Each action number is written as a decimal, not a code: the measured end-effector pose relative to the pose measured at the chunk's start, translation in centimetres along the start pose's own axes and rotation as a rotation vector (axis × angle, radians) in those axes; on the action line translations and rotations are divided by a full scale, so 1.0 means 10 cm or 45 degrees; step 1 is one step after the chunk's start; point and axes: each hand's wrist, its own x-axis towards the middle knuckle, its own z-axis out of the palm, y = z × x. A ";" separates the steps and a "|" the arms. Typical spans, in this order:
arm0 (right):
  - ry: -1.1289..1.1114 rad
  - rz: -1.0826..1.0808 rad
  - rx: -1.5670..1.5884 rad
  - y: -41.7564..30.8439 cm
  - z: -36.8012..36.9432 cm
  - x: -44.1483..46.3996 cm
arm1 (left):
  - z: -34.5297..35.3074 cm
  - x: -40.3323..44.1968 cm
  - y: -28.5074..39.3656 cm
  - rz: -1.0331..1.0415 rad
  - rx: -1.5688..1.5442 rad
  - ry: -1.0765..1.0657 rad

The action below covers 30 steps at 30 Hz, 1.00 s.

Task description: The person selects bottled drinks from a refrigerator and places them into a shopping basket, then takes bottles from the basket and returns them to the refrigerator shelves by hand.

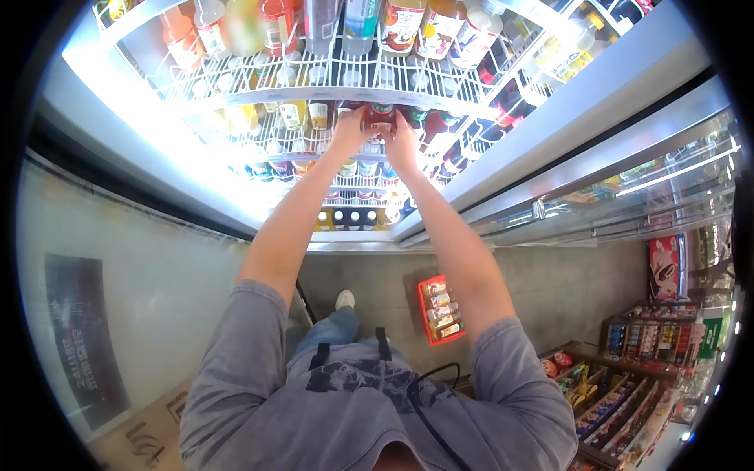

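Note:
In the head view, a bottle of dark reddish drink (382,119) with a green cap is at the front of the second shelf of a lit drinks cooler. My left hand (350,132) is closed on its left side. From the right, my right hand (403,144) grips the same bottle. Other green-capped bottles (437,124) stand just right of my right hand. To the left of my left hand are bottles of yellow and brown drinks (293,115). The wire top shelf (314,96) passes just above the held bottle.
A red basket (425,312) of several bottles sits on the floor (542,290). The cooler's open glass door (118,290) is at left, and another glass door (605,192) is at right. Snack racks (620,408) stand lower right. A cardboard box (153,432) lies lower left.

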 end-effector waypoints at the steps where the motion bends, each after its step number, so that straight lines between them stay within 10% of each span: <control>1: 0.001 0.002 -0.002 0.04 0.04 0.04 | 0.00 0.04 0.00 -0.017 -0.023 -0.070; 19: -0.280 0.209 -0.108 -0.25 -0.25 -0.28 | 0.31 -0.42 0.09 -0.048 0.065 0.382; 30: -0.255 0.426 0.373 -0.25 -1.02 -1.03 | 0.19 -1.04 0.42 -0.256 -0.450 0.189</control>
